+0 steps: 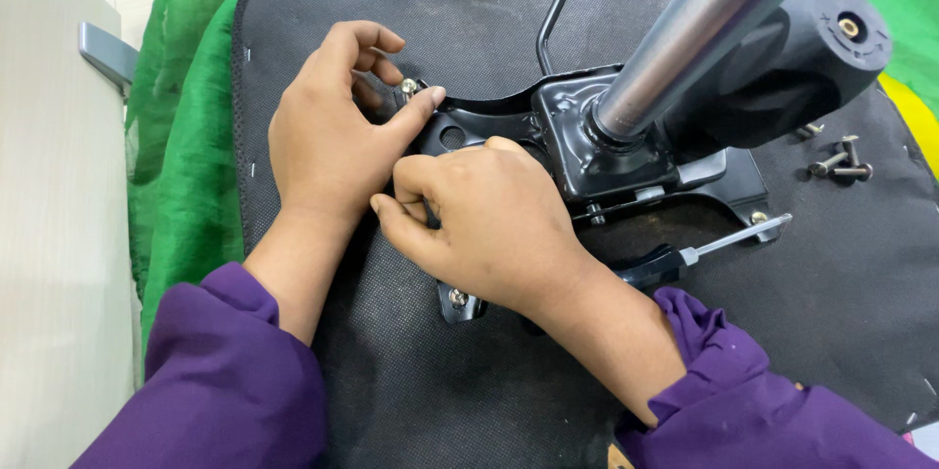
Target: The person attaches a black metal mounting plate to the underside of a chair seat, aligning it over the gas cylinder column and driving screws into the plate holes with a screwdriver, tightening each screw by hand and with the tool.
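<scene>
An upturned chair seat (411, 391) with black fabric underside lies before me, and a black metal mounting plate (587, 136) sits on it. My left hand (328, 127) pinches a silver bolt (409, 88) at the plate's upper left corner, thumb and fingers around it. My right hand (489, 224) rests on the plate just below, fingers curled shut; whether it holds a small tool is hidden. A grey gas-lift cylinder (704, 19) rises from the plate's centre. Another bolt (457, 299) sits in the plate's lower left corner.
A screwdriver (704, 249) with black handle lies to the right of my right hand. Loose bolts (839, 164) rest on the seat at right. A black lever knob (812, 48) sticks out upper right. Green cloth (186, 136) lies under the seat; a pale tabletop (49, 234) is at left.
</scene>
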